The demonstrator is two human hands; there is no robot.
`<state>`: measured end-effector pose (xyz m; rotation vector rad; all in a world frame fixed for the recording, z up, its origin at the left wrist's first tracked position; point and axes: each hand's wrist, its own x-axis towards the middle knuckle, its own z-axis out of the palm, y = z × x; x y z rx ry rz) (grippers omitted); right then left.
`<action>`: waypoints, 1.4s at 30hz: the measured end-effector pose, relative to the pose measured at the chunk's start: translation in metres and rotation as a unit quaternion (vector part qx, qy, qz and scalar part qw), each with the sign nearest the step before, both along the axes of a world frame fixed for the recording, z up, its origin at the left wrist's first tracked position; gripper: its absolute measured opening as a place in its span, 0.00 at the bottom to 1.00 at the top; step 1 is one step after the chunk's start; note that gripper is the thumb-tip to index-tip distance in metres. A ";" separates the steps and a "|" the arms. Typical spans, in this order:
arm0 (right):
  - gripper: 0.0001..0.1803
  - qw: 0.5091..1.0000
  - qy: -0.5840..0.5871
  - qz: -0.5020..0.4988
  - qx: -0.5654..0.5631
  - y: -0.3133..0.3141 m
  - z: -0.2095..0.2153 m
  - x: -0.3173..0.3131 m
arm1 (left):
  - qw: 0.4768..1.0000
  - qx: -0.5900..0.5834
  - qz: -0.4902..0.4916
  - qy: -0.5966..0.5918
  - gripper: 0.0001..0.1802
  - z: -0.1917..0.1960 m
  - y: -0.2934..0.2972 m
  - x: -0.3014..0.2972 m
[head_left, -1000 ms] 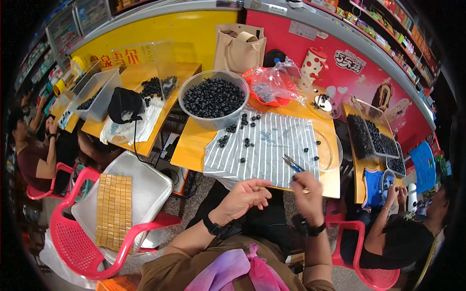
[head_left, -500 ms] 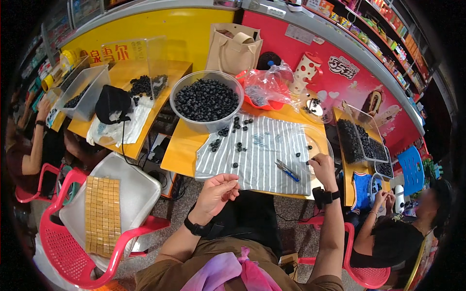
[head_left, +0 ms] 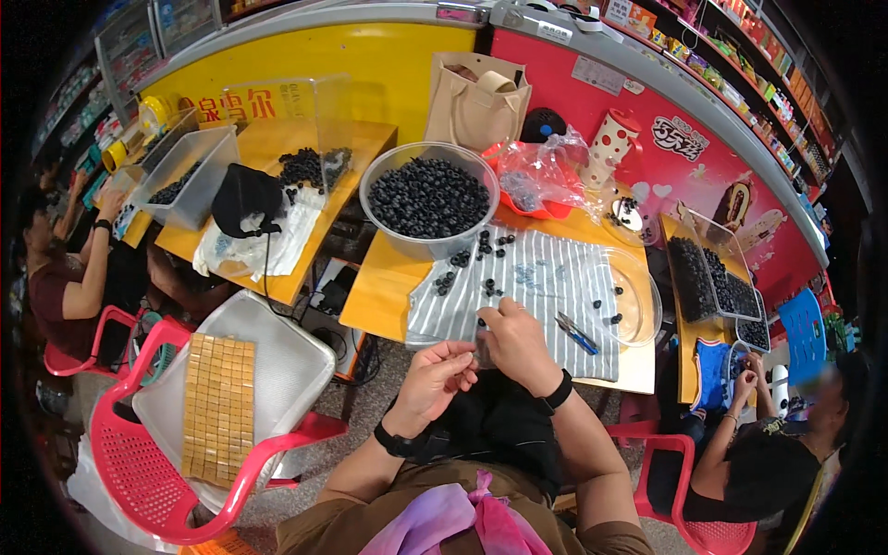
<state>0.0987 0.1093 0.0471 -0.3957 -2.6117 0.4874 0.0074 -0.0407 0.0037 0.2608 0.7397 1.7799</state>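
In the head view, the right hand (head_left: 518,342) is over the near edge of the tabletop (head_left: 377,298), its fingers curled down, and a small black piece (head_left: 482,322) shows at their tips, seemingly pinched there. The left hand (head_left: 433,381) is just beside it, palm turned up, thumb and forefinger pressed together; whether anything thin lies between them, I cannot tell.

Judging by how things lie, work is partway: a clear tub (head_left: 430,248) is heaped with black pieces (head_left: 430,194), while a few small clusters (head_left: 453,268) lie loose on the striped cloth (head_left: 575,277). Whether the heap is finished or waiting is not shown.

The piece by the right hand is dark, compact and roughly round, much like the loose ones; finer detail is too small to read. Blue-handled snips (head_left: 581,335) lie on the cloth, apart from both hands.
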 end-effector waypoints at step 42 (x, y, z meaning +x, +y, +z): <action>0.05 0.932 0.230 -0.101 -0.261 -0.034 -0.012 0.066 | 0.995 0.053 -0.066 -0.044 0.13 -0.004 0.008 0.020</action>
